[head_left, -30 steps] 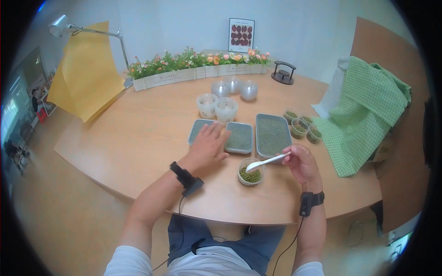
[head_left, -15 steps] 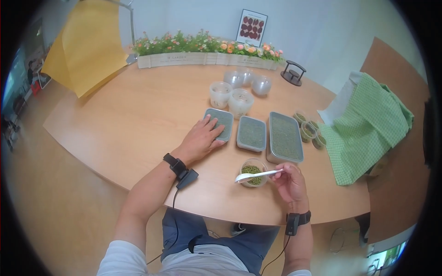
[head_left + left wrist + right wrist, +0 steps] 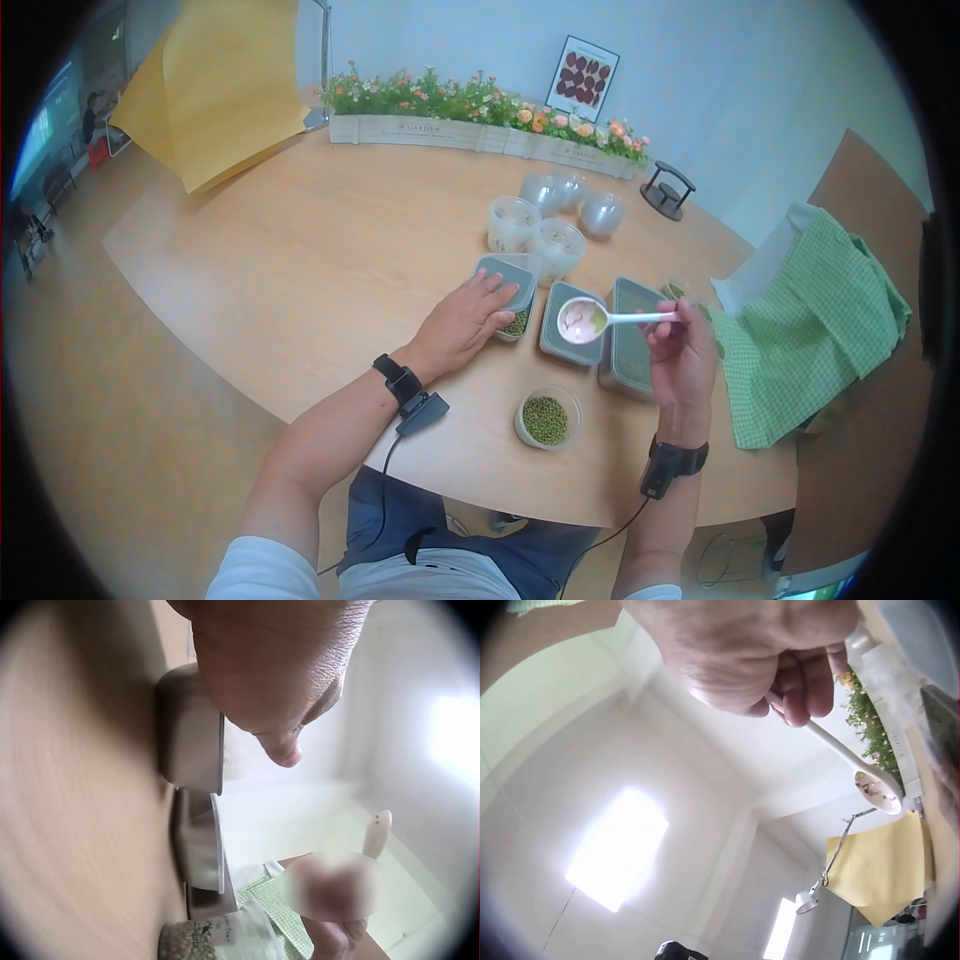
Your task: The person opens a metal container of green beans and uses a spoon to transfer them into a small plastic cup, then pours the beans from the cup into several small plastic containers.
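Observation:
In the head view, my left hand [image 3: 455, 330] lies with its fingers extended over the greyish lid [image 3: 522, 275] of the leftmost rectangular container. That lid sits shifted toward the far side, and green beans [image 3: 515, 325] show at the near end. My right hand [image 3: 688, 365] pinches the handle of a white spoon [image 3: 640, 318], raised over the other two lidded containers, the middle one [image 3: 568, 345] and the larger right one [image 3: 628, 350]. The spoon's bowl [image 3: 877, 793] carries a printed pattern and no beans. A round clear tub [image 3: 547, 420] of green beans stands near the table's front edge.
Behind the containers stand two translucent cups [image 3: 514, 225] and several clear round cups [image 3: 601, 214]. A planter of flowers [image 3: 420, 130] lines the back. Green checked cloth [image 3: 800, 320] drapes at the right, partly beside small bean cups [image 3: 673, 290]. A yellow sheet [image 3: 215, 90] stands back left.
My left hand reached the leftmost container, and its lid slid away from me, exposing beans. The spoon rose from over the round tub to above the other containers. The head view shifted.

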The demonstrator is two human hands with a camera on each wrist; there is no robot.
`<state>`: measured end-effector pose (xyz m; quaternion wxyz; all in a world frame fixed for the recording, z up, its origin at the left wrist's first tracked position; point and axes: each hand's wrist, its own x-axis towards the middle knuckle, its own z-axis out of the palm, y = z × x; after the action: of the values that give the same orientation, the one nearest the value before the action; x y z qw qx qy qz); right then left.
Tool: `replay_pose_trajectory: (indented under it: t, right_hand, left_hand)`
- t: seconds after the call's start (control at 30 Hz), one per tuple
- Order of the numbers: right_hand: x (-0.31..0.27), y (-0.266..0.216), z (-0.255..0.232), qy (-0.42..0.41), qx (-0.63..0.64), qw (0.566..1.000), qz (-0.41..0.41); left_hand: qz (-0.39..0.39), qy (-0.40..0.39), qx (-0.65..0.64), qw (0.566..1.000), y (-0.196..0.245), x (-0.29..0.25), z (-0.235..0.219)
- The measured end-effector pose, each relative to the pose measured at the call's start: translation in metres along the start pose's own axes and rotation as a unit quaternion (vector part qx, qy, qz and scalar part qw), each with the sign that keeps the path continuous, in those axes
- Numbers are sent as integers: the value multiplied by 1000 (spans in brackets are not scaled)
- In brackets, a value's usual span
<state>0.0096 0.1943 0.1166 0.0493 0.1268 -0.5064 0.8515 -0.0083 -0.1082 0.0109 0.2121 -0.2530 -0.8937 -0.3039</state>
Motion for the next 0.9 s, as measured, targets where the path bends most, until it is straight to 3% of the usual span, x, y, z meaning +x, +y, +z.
replay_pose_trajectory:
  t: [0.07,0.17,0.37,0.47,0.77,0.9]
  right_hand:
    - [13,-2,8,14,-49,998,-33]
    - [24,8,24,12,-127,991,-51]
    - [40,57,31,-32,-232,972,-17]
    - [40,74,32,-65,-258,964,-3]
    - [34,79,37,-125,-256,958,44]
    - [35,90,32,-162,-343,924,47]
  left_hand:
    - [-9,70,-153,986,2,0,-6]
    - [-79,112,-213,967,0,-3,-4]
    - [-104,171,-250,947,0,0,-1]
    - [-142,168,-280,934,-6,-2,4]
    - [-136,195,-266,934,-9,-3,9]
    - [-156,153,-310,925,-2,-3,0]
